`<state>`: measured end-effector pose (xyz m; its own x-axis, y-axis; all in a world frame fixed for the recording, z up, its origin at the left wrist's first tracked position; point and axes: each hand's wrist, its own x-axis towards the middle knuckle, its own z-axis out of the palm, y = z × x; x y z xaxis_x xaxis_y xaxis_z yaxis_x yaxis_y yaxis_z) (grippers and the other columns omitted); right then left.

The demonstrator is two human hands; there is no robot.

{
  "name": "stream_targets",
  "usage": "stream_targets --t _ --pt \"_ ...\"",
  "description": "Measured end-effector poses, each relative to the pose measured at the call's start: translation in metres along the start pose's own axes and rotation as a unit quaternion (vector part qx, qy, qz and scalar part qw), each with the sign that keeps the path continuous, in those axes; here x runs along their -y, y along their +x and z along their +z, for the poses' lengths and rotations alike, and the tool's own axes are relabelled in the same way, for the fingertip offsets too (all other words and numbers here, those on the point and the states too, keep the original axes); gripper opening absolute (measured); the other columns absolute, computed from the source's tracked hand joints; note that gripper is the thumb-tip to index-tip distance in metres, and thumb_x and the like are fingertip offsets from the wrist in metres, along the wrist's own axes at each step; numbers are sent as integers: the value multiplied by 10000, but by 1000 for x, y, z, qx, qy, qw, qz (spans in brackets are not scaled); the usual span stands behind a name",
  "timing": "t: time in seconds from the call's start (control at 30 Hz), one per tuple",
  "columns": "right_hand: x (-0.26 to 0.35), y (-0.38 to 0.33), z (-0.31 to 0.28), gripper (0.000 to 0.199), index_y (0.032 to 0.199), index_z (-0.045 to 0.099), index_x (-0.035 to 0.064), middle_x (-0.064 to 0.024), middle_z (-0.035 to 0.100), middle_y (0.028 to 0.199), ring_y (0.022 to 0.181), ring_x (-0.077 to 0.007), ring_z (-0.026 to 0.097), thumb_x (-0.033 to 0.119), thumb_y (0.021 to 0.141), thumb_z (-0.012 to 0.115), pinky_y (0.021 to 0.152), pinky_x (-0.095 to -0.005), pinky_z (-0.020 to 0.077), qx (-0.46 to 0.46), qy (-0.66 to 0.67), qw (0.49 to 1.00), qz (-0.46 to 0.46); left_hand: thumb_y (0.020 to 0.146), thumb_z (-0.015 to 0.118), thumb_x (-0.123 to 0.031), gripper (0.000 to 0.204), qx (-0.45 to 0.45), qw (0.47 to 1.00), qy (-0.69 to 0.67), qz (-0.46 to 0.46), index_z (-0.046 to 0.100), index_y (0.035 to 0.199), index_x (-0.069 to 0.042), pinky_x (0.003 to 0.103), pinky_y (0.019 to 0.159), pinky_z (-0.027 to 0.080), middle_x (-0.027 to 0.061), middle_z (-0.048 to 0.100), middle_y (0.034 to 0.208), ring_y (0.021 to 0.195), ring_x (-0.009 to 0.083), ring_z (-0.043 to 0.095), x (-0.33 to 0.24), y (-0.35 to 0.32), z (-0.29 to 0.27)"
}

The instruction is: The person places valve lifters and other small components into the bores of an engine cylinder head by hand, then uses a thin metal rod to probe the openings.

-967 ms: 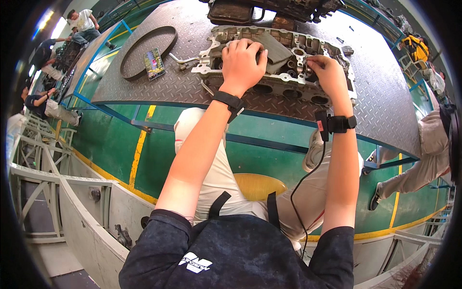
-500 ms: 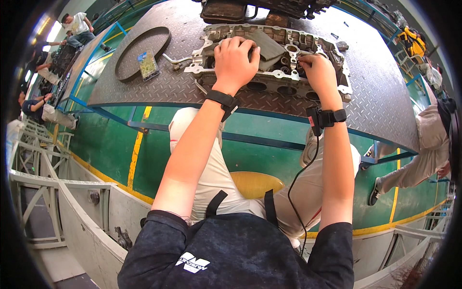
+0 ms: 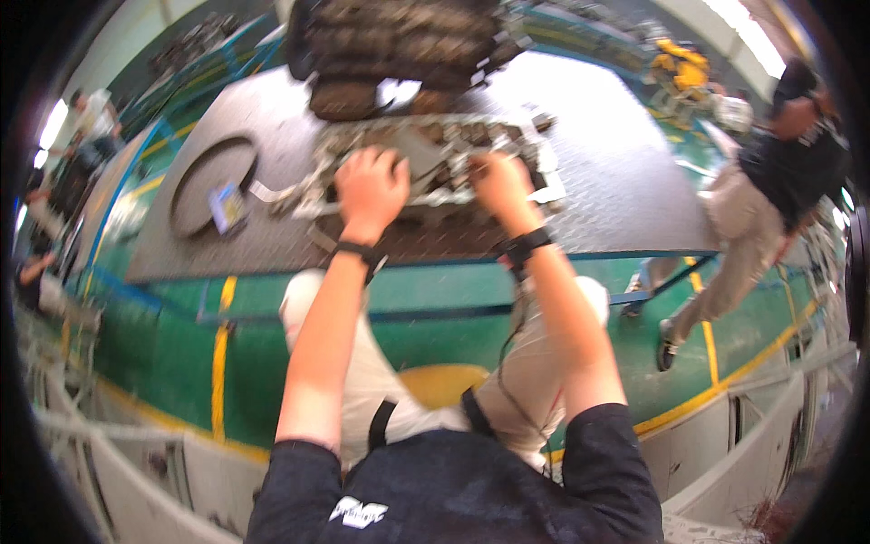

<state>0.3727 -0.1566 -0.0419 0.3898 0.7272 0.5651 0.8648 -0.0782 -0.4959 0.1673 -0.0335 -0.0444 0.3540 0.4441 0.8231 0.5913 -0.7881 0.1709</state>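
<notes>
A bare metal cylinder head (image 3: pixel 549 183) lies lengthwise on the table in front of me, blurred by camera motion. Over its left part bends my left hand (image 3: pixel 372 192), with curled fingers gripping the casting. A flat grey piece (image 3: pixel 417 159), perhaps cloth or a pad, rests on top between my hands. My right hand (image 3: pixel 504 190) is closed in a pinch above the right half of the head. What its fingertips hold, if anything, is hidden. A bent metal rod (image 3: pixel 268 192) sticks out beside the left end.
Behind the cylinder head stands a large dark engine assembly (image 3: pixel 390 45). At the left lie a black belt loop (image 3: pixel 250 156) and a small clear packet (image 3: pixel 227 208). The patterned metal table (image 3: pixel 625 218) has a blue frame. A person (image 3: pixel 761 190) stands right; a yellow stool (image 3: pixel 442 383) is beneath me.
The view has swung and blurred, so the table sits lower and further left. More of the engine assembly and the person at right shows. Both my hands remain at the cylinder head.
</notes>
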Motion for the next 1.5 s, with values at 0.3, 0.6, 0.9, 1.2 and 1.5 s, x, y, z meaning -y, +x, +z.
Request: stream_targets --t 0.3,0.6,0.9,1.2,1.5 --pt "-4 -4 9 127 890 689 55 -195 664 864 848 -415 648 160 831 648 744 -507 529 -25 -12 999 -47 949 630 -282 234 50 998 -29 -32 709 1057 -90 496 1040 388 111 637 1168 1190 335 539 0 -13 -6" --pt "9 -3 1 140 952 720 56 -194 691 955 926 -418 653 127 878 625 797 -498 535 15 1 1000 -13 936 649 -229 181 59 996 -56 -33 701 1014 -74 495 1052 379 99 637 1122 1172 324 534 -2 -7 -22" --pt "3 4 -2 128 885 729 34 -194 701 904 883 -404 668 111 847 634 786 -494 538 13 -4 1000 -14 921 655 -222 181 60 997 -45 -33 695 1026 -80 490 1044 380 102 636 1131 1177 320 535 -7 -3 -16" --pt "8 -6 2 83 877 682 54 -157 682 956 947 -392 654 84 844 612 784 -491 534 28 15 999 -3 919 652 -242 221 71 997 -13 -24 692 1068 -83 498 1050 377 99 640 1141 1180 322 537 -2 -8 -13" --pt "12 -3 -6 179 991 721 74 -192 710 1036 982 -407 679 150 877 606 840 -509 553 30 -35 999 10 930 629 -332 350 64 998 -1 -16 668 1212 -128 513 1030 388 101 615 1255 1224 331 526 -14 4 -11"
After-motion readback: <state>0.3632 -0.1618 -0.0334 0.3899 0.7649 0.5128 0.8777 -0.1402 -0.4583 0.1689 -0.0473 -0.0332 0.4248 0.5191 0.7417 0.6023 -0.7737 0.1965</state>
